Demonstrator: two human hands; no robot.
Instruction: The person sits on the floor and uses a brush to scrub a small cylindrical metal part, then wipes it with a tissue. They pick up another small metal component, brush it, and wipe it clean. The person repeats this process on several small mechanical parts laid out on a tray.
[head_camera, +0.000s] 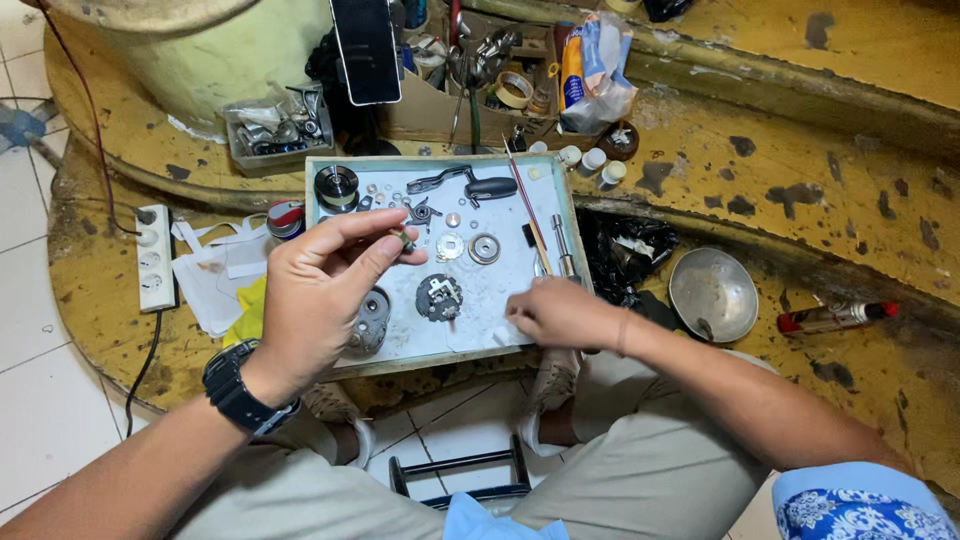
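Fingers of the left hand (318, 290) pinch a small brass-coloured metal part (403, 239), held up just above the shallow pale-green tray (440, 345) that sits on the worn yellow worktop (800, 210). A black wristwatch (238, 385) circles that wrist. Right under this hand, half hidden by it, lies a round grey metal side plate (368, 322). Just beyond the fingertips, on the tray floor, rest a silver washer (450, 246) and a ringed silver gear (485, 248), and a little below them a dark round gear assembly (439, 297).

The right hand (562, 312) is lowered onto the near right corner of the tray, fingers curled around a small white scrap (512, 322); what the scrap is, I cannot tell. Just past that hand stands a slim silver shaft (562, 245), and a thin red-handled brush (527, 205) lies slanting across the tray. Farther off, at the tray's far edge, lie a black crank handle with a dark knob (470, 185) and a black and silver spool (337, 186).

Right of the right hand, off the tray, a crumpled black plastic bag (620, 250) lies beside a shallow silver metal bowl (713, 294), and a red spray can (835, 317) lies on its side beyond it. Left of the left hand, a white power strip (154, 257) rests near the worktop's edge.
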